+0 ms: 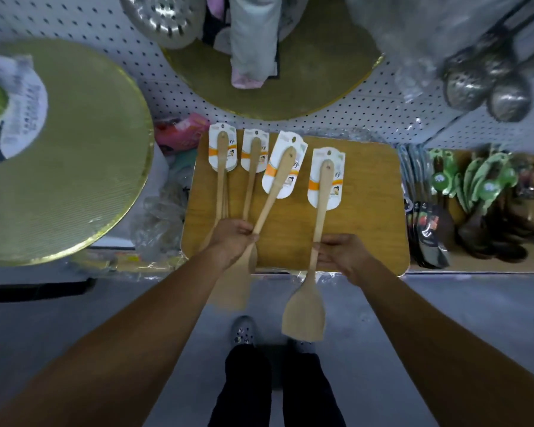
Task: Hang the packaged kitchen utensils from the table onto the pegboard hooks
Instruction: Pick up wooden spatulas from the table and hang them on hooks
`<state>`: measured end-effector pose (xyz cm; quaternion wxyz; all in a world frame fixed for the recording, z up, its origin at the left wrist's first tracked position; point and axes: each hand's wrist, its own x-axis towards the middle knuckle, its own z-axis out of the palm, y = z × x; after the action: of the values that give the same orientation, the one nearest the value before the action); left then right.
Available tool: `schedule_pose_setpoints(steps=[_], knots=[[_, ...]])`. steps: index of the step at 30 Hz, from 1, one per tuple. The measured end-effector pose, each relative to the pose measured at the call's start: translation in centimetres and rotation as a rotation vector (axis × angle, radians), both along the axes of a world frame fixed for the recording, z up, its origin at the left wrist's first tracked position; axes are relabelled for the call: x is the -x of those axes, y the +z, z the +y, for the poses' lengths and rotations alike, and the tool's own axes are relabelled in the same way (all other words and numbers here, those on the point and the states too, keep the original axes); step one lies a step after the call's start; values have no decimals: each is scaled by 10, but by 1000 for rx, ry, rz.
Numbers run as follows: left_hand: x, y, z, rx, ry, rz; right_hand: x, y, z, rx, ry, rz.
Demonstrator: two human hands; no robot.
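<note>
Head view: left hand gripped one pale wooden carded spatula, right hand a second spatula; pickup, I judged, next threading card holes onto hooks on the white pegboard

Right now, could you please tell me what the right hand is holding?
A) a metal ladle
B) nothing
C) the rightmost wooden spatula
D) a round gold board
C: the right hand grips the handle of the rightmost spatula, whose blade hangs past the near edge of the table.
</note>
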<state>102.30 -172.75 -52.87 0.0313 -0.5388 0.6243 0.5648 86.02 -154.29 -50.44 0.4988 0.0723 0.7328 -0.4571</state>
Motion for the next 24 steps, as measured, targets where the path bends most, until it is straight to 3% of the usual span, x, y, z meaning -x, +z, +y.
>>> schedule_pose_setpoints(steps=[3, 7, 24], knots=[[-2, 22, 26, 13, -60, 65, -8, 25, 40, 30, -58, 50], [5, 64, 68, -134, -60, 189, -21, 63, 97, 71, -195, 76], [106, 182, 344, -227, -579, 428, -27, 183, 409, 227, -656, 344]])
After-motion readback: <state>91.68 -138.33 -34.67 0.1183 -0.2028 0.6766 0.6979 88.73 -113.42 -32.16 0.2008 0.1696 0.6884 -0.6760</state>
